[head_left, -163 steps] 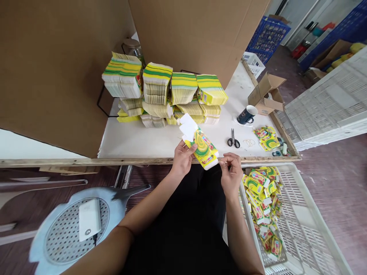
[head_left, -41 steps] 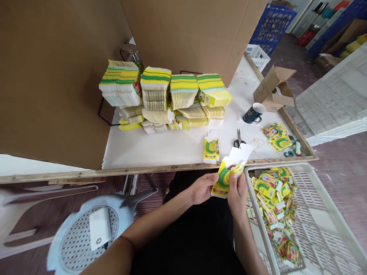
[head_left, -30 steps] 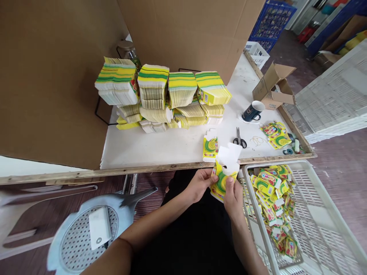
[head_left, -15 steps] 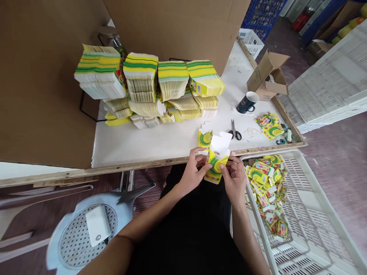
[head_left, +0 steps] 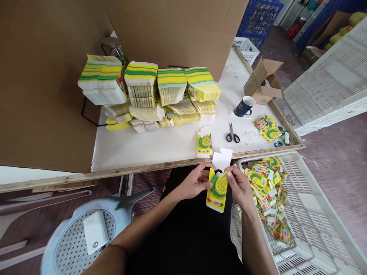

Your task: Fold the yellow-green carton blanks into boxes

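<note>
Between my two hands, over my lap at the table's front edge, is a small yellow and green printed carton with its white top flaps standing up. My left hand pinches its left side between thumb and fingers. On the upper right edge, near the flap, my right hand grips it. A dark curved cut-out shows below the flap. Just beyond, on the table, lies a short stack of flat cartons of the same print.
Tall bundles of flat cartons stand on the white table. Scissors, a dark mug and a cardboard box are to the right. A white plastic crate holds many cartons. At left is a grey stool bearing a white device.
The carton has come down toward my lap and hangs more upright. My right hand has shifted up to its top edge, while my left keeps its side. The view has tilted slightly.
</note>
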{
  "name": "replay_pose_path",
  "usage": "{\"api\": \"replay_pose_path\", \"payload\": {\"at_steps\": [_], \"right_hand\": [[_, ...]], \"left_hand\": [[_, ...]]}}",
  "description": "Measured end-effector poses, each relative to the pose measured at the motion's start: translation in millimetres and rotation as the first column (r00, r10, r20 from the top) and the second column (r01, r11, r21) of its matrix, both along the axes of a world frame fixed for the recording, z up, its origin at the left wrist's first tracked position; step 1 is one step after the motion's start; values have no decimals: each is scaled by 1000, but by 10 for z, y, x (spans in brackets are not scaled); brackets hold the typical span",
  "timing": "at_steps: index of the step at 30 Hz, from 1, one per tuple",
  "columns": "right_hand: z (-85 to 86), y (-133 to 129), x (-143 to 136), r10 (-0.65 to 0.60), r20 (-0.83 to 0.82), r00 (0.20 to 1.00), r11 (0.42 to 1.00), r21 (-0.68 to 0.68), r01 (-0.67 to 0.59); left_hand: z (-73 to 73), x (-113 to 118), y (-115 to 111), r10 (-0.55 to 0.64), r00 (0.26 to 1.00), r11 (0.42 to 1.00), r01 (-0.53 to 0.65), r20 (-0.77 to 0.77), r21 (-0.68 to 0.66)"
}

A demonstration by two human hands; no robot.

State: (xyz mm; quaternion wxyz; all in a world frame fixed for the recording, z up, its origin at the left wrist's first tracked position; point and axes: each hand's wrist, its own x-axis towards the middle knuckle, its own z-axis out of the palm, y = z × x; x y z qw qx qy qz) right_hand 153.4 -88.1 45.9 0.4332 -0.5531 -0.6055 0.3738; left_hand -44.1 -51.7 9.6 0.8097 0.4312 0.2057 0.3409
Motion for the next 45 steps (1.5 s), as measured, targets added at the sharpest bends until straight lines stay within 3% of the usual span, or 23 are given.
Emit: {"api": "replay_pose_path", "payload": {"at_steps": [6, 11, 16, 19, 25, 30, 34, 36, 37, 38, 39, 40, 41, 42, 43, 45], "right_hand": [[-136, -1, -45, -139, -80, 987, 990, 26, 141], [-73, 23, 23, -193, 32, 981, 969, 161, 185], [-4, 3, 10, -35, -13, 999, 986, -162, 33], [3, -15, -68, -54, 41, 998, 971, -232, 62], [26, -45, -145, -131, 251, 959, 972, -160, 174], [-46, -84, -88, -189, 134, 973, 972, -112, 205], [-121, -116, -37, -200, -18, 980, 977, -75, 198], [-98, -132, 49, -373, -44, 927, 926, 39, 375], [-68, -140, 119, -525, -25, 851, 840, 145, 523], [-28, -148, 203, -681, 0, 732, 706, 265, 657], [13, -156, 296, -810, 27, 586, 552, 373, 746], [49, -165, 388, -894, 55, 444, 419, 453, 787], [72, -175, 470, -934, 76, 350, 339, 505, 794], [77, -184, 534, -947, 92, 307, 308, 529, 791], [60, -192, 572, -942, 107, 318, 326, 518, 791], [-31, -196, 565, -893, 112, 436, 440, 421, 793]], "left_hand": [[-4, -24, 59, -82, 996, 997, 82, -46, 3], [4, -12, 65, 98, 972, 981, -57, -215, 188], [12, 4, 14, 162, 950, 947, -74, -266, 312], [20, 12, -17, 101, 968, 959, -33, -230, 283], [17, 10, -15, 59, 986, 997, -49, -157, 63], [1, 17, -28, 35, 988, 999, -36, -149, -4], [26, 102, -33, 46, 985, 994, -29, -164, 105], [25, 133, 69, 134, 970, 970, -87, -204, 225], [14, 135, 160, 224, 943, 943, -145, -246, 300], [-7, 127, 276, 360, 883, 892, -231, -302, 388], [-37, 113, 411, 518, 769, 815, -311, -375, 488], [-75, 95, 555, 619, 632, 758, -327, -466, 564], [-117, 81, 699, 653, 505, 745, -291, -565, 601], [-161, 73, 832, 626, 413, 775, -231, -662, 588], [-205, 75, 948, 557, 378, 825, -155, -739, 543], [-282, 114, 1116, 485, 365, 867, -77, -795, 493]]}}
